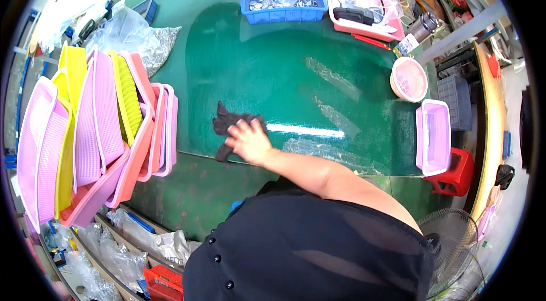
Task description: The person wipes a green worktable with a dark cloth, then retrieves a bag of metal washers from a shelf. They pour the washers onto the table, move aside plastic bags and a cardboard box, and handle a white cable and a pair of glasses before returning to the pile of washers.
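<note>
My right hand [249, 141] presses a crumpled dark cloth [223, 123] against the green tabletop [273, 90], near its front left part. The fingers lie over the cloth with their tips on it, and folds stick out past the fingers on the far and near sides. My bare right arm reaches across from the right. A darker, wet-looking sheen covers much of the table surface, with pale scuffed patches [333, 78] on the right half. My left hand is out of sight.
Stacked pink, purple and yellow baskets [96, 124] crowd the left. At the back stand a blue bin [284, 15] of small metal parts and a pink tray [367, 31]. A round pink colander [409, 79] and purple basket [433, 137] line the right edge, near a red stool [455, 171].
</note>
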`<action>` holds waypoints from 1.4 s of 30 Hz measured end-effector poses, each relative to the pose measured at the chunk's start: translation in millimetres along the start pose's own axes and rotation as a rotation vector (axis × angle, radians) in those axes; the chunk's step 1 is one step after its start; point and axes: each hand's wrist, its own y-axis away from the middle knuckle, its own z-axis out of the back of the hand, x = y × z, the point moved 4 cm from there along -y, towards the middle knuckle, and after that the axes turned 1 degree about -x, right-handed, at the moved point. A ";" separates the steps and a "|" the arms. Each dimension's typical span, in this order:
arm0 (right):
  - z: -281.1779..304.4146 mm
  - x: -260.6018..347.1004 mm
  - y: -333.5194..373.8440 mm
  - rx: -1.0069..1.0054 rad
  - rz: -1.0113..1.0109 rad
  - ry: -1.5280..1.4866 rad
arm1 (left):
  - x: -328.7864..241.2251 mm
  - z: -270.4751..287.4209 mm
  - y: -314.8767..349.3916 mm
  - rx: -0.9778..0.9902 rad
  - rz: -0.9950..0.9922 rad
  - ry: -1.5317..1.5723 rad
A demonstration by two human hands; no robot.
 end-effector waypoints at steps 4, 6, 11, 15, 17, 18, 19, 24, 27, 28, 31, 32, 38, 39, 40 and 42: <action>82.4 -149.9 12.3 -0.219 -0.387 0.266 | 6.4 14.7 16.9 -0.051 0.052 -0.035; 106.1 -228.6 48.5 -0.295 -0.595 0.394 | 8.5 23.4 25.7 -0.071 0.074 -0.040; 112.9 -350.5 97.7 -0.154 -0.984 0.359 | 21.6 38.7 65.4 -0.126 0.152 -0.029; 94.8 -312.7 19.3 -0.045 -0.804 0.437 | 37.5 17.0 78.5 -0.126 0.196 0.003; 73.7 -284.3 -50.5 -0.051 -0.606 0.425 | 51.9 15.0 111.0 -0.149 0.237 0.025; 63.6 -266.7 -80.6 -0.040 -0.547 0.404 | 53.6 20.0 116.2 -0.156 0.249 0.021; 53.0 -249.1 -110.9 -0.040 -0.489 0.387 | 54.3 23.5 122.3 -0.154 0.265 0.012; -1.1 -158.7 -233.3 -0.009 -0.255 0.225 | 101.8 42.8 148.4 -0.357 0.221 0.019; -19.4 -78.3 -244.5 0.097 -0.040 0.254 | 43.6 33.1 176.3 -0.296 0.400 0.157; -24.5 -48.9 -233.7 0.138 0.049 0.188 | 63.8 33.6 195.6 -0.282 0.393 0.196; -49.3 12.2 -164.6 0.059 0.340 0.025 | -11.5 9.4 247.9 -0.352 0.485 0.032; -49.8 47.7 -137.7 0.107 0.416 -0.020 | -53.2 14.8 243.2 -0.400 0.372 -0.008; -38.9 76.5 -101.3 0.220 0.588 0.049 | 24.5 -5.8 220.7 -0.345 0.350 0.485; -39.9 73.4 -100.8 0.200 0.599 0.065 | 7.9 -2.6 213.7 -0.370 0.346 0.394; -41.6 72.4 -99.6 0.168 0.610 0.061 | -10.9 1.4 206.0 -0.397 0.343 0.302; -40.1 73.2 -93.4 0.142 0.614 0.063 | -30.3 6.7 202.0 -0.414 0.417 0.345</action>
